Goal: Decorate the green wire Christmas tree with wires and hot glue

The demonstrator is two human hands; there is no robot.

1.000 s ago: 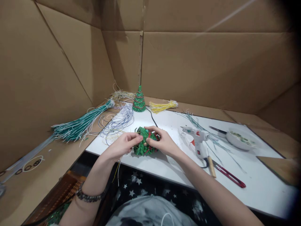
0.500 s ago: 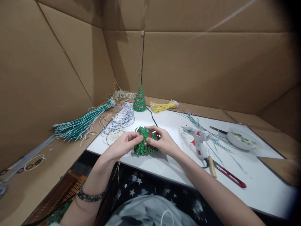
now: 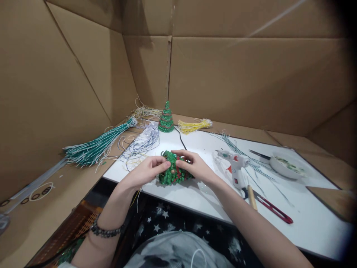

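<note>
A green beaded Christmas tree (image 3: 170,176) with red strands lies on its side near the front edge of the white tabletop. My left hand (image 3: 149,170) pinches its left side between thumb and fingers. From the right, my right hand (image 3: 195,166) grips it with the thumb in front and fingers over the top. Parts of the tree are hidden behind my fingers. A finished-looking green beaded tree (image 3: 166,118) with red-brown garlands stands upright at the back of the table.
Green wires (image 3: 100,147), blue-white wires (image 3: 143,143) and yellow wires (image 3: 193,125) lie left and behind. To the right are a white glue gun (image 3: 237,167), a wooden handle (image 3: 251,197), red-handled snips (image 3: 276,209), a dark blade (image 3: 259,154) and a white bowl (image 3: 286,171). Cardboard walls (image 3: 223,74) enclose the table.
My right thumb has shifted slightly right and up on the beaded tree. Both hands keep hold of it, and the rest of the table is the same.
</note>
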